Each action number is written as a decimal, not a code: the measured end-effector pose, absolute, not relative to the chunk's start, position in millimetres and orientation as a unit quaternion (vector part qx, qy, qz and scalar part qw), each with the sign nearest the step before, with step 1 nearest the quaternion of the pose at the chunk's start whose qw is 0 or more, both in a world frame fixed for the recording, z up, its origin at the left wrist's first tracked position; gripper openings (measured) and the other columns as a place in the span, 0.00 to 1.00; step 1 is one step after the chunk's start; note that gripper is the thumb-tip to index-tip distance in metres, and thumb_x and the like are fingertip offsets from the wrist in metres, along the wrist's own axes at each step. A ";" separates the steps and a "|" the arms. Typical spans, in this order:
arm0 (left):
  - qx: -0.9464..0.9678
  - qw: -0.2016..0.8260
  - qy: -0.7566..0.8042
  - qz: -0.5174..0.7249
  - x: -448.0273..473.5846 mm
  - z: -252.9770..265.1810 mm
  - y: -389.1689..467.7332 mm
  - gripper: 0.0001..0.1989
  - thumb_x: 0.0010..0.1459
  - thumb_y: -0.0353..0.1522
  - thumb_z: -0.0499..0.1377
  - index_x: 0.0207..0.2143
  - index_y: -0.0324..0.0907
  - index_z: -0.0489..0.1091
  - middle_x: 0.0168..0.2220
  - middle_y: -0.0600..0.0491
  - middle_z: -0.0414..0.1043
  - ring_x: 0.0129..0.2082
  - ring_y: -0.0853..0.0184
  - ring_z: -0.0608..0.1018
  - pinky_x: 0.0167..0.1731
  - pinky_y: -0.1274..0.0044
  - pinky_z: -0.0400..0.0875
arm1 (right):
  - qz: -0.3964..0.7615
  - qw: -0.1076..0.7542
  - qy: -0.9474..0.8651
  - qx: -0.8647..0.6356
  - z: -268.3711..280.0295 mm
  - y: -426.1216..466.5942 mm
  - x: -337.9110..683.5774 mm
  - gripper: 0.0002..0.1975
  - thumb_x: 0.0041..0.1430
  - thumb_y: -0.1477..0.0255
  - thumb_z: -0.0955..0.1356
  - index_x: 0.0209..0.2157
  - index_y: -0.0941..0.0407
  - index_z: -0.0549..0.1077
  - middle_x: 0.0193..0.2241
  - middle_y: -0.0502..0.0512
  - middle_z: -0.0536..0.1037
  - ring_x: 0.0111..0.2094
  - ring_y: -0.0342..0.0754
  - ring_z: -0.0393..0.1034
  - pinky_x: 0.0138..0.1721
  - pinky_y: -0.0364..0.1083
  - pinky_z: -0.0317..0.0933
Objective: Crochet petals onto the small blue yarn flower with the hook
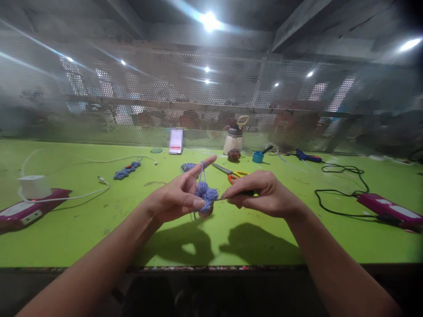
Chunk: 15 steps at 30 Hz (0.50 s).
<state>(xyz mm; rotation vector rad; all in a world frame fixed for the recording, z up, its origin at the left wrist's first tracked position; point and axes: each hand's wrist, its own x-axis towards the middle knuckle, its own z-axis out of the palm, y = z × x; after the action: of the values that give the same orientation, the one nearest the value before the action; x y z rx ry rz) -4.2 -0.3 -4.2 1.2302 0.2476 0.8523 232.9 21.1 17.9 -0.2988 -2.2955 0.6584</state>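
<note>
Pinched in my left hand (pixel 180 193) is a small blue-purple crochet piece (pixel 207 193) with puffy petals. Its yarn (pixel 202 171) loops up over my raised index finger. My right hand (pixel 261 193) is closed around a crochet hook (pixel 220 199), whose thin metal shaft reaches the right edge of the piece; most of the handle is hidden in the fingers. Behind the hands lie scissors (pixel 233 174) with orange and yellow handles. More blue-purple yarn (pixel 188 167) sits just beyond my left hand.
Another blue-purple crochet piece (pixel 127 170) lies at left. Power strips stand on both sides, left (pixel 42 204) and right (pixel 390 209), with trailing cables. Along the back are a phone (pixel 176 141), a bottle (pixel 233 140), a dark yarn ball (pixel 234 155), a blue pot (pixel 258 156) and a glue gun (pixel 308 156).
</note>
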 end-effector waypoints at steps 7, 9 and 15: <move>0.551 0.733 0.108 0.384 -5.2 -2.5 0.2 0.54 0.48 0.20 0.65 0.69 0.48 0.37 0.24 0.56 0.75 0.23 0.71 0.74 0.29 0.77 0.67 | 0.228 0.367 -0.894 -0.123 18.6 20.0 232.8 0.07 0.57 0.78 0.70 0.36 0.60 0.81 0.22 0.53 0.79 0.20 0.40 0.68 0.21 0.39 0.61; 0.551 0.735 0.106 0.380 -5.7 -2.6 1.0 0.53 0.49 0.20 0.64 0.69 0.48 0.37 0.24 0.56 0.75 0.23 0.71 0.74 0.29 0.77 0.66 | 0.217 0.367 -0.895 -0.129 18.4 19.6 232.1 0.07 0.57 0.77 0.70 0.36 0.60 0.81 0.22 0.53 0.79 0.20 0.40 0.67 0.21 0.39 0.61; 0.550 0.732 0.116 0.385 -6.6 -3.2 2.2 0.54 0.48 0.20 0.64 0.69 0.48 0.37 0.23 0.57 0.74 0.20 0.72 0.73 0.28 0.78 0.65 | 0.197 0.370 -0.897 -0.140 18.1 18.3 231.7 0.07 0.57 0.76 0.70 0.36 0.59 0.81 0.21 0.53 0.79 0.19 0.40 0.67 0.22 0.39 0.62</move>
<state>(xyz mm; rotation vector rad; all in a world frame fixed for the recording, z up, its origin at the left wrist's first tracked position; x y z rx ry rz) -6.6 2.2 -3.2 1.2106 0.2544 0.8465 231.7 18.3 18.1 -0.3602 -2.3018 0.5057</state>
